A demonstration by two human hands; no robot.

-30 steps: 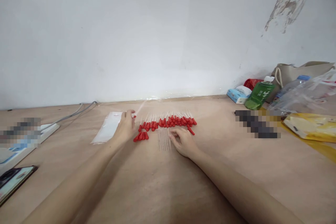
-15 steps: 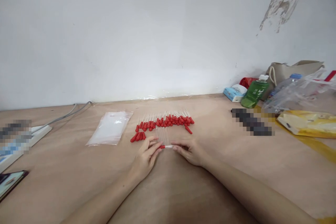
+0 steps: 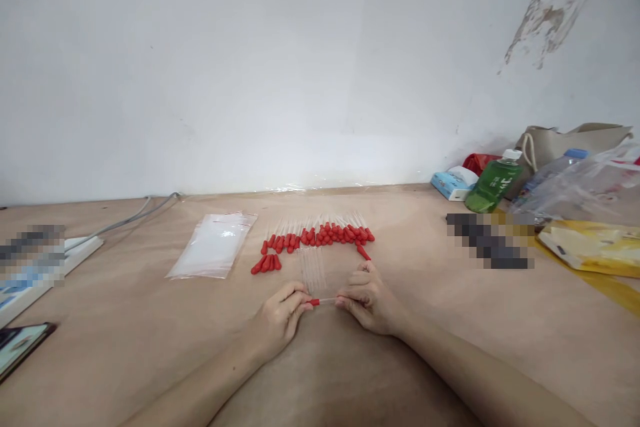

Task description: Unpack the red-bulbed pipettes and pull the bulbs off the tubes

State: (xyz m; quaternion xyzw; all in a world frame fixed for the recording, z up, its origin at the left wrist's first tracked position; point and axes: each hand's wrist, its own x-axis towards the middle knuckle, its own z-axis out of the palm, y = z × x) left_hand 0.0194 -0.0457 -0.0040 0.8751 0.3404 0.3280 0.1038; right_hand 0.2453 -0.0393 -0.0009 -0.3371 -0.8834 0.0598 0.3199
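Observation:
My left hand [image 3: 281, 313] and my right hand [image 3: 369, 299] are both closed in a pinch on one clear glass dropper tube [image 3: 326, 300] held level just above the table. The left fingers grip its red rubber bulb [image 3: 313, 301]; the right fingers hold the bare glass end. Beyond the hands lies a row of several assembled droppers with red bulbs [image 3: 320, 235], a small cluster of loose red bulbs [image 3: 266, 263], and a few bare glass tubes [image 3: 313, 268]. A stack of clear plastic bags [image 3: 214, 253] lies to the left of them.
A brown table [image 3: 320, 373] meets a white wall. At the right stand a green bottle [image 3: 494, 181], a tissue pack [image 3: 453, 183], a beige bag [image 3: 565, 141], clear plastic wrap and a yellow packet [image 3: 593, 245]. At the left lie a power strip with cable [image 3: 80, 248] and a phone [image 3: 20, 347].
My left hand left the plastic bags and came to the middle. Both hands took one tube with a red bulb and drew it toward me, away from the row.

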